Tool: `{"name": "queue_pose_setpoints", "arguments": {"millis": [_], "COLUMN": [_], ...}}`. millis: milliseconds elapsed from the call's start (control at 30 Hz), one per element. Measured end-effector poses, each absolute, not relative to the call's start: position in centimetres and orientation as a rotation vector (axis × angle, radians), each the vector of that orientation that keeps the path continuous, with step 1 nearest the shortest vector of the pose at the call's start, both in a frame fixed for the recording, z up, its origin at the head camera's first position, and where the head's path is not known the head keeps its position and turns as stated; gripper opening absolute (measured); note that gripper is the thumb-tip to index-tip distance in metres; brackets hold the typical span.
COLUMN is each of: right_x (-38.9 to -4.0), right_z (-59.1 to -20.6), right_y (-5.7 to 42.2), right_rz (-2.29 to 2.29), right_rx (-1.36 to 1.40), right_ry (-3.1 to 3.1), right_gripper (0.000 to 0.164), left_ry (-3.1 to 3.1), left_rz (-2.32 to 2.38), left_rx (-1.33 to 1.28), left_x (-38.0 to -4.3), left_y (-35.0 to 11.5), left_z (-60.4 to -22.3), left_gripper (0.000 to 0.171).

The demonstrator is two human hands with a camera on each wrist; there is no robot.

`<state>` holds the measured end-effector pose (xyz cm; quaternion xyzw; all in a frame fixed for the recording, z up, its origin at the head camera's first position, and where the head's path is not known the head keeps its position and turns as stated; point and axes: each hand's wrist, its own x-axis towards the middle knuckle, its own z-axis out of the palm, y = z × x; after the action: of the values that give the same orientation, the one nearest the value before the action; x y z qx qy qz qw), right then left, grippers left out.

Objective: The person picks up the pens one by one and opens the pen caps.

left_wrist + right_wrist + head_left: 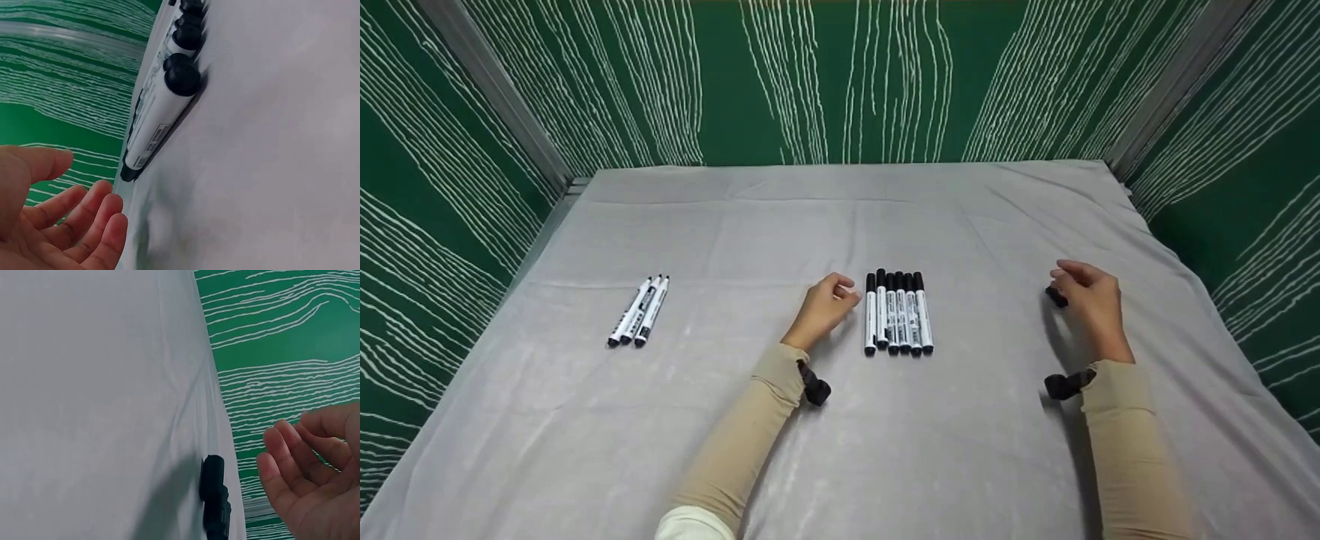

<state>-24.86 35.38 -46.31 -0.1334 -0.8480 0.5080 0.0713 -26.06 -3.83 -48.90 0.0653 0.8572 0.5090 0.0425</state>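
Several white markers with black caps point(898, 313) lie side by side in a row at the middle of the table. Just left of that row is my left hand point(826, 309), its fingers loosely bent and holding nothing. The left wrist view shows its fingertips apart from the nearest marker point(154, 121). At the right, my right hand point(1091, 307) hovers beside a small group of black cap-like pieces point(1057, 297), which it partly hides in the head view. In the right wrist view these black pieces point(214, 495) lie on the cloth, apart from the loosely bent, bare fingers.
Three more white markers point(639, 311) lie close together at the left, with narrow dark tips at their far ends. A wrinkled grey cloth point(780, 225) covers the table. Green walls with white lines point(877, 82) stand behind and at both sides.
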Motion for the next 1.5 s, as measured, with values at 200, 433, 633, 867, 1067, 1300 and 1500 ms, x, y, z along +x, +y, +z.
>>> {"name": "queue_pose_setpoints", "arguments": {"millis": [200,433,633,867,1067,1300,1500], "right_x": [-24.7,-24.7,-24.8,-24.8,-24.7,-24.7,-24.3], "right_z": [-46.1,-46.0,-46.0,-46.1,-46.3,-46.7,-46.0], "right_y": [34.3,33.5,32.9,32.6,32.6,32.6,32.1], "right_rz": [1.552,1.593,1.598,1.583,1.592,1.638,1.689], "right_rx": [-0.332,-0.264,-0.198,-0.198,-0.204,-0.185,-0.18], "right_ry": [-2.556,-2.535,-2.53,-2.579,-2.597,-2.591,-2.611], "right_gripper": [0.044,0.041,0.04,0.042,0.042,0.042,0.042], "left_ry": [2.601,2.608,2.634,2.654,2.634,2.662,2.698], "left_rz": [1.52,1.479,1.453,1.38,1.36,1.278,1.162], "left_rx": [0.179,0.148,0.114,0.06,0.015,-0.023,-0.018], "left_x": [-26.4,-26.7,-26.7,-26.9,-27.0,-27.2,-27.5], "left_y": [-2.7,-2.0,-1.7,-1.5,-1.4,-1.1,-1.0], "left_z": [-49.3,-49.7,-50.1,-50.0,-49.8,-49.4,-48.9], "left_gripper": [0.034,0.039,0.037,0.032,0.028,0.017,0.033]}}
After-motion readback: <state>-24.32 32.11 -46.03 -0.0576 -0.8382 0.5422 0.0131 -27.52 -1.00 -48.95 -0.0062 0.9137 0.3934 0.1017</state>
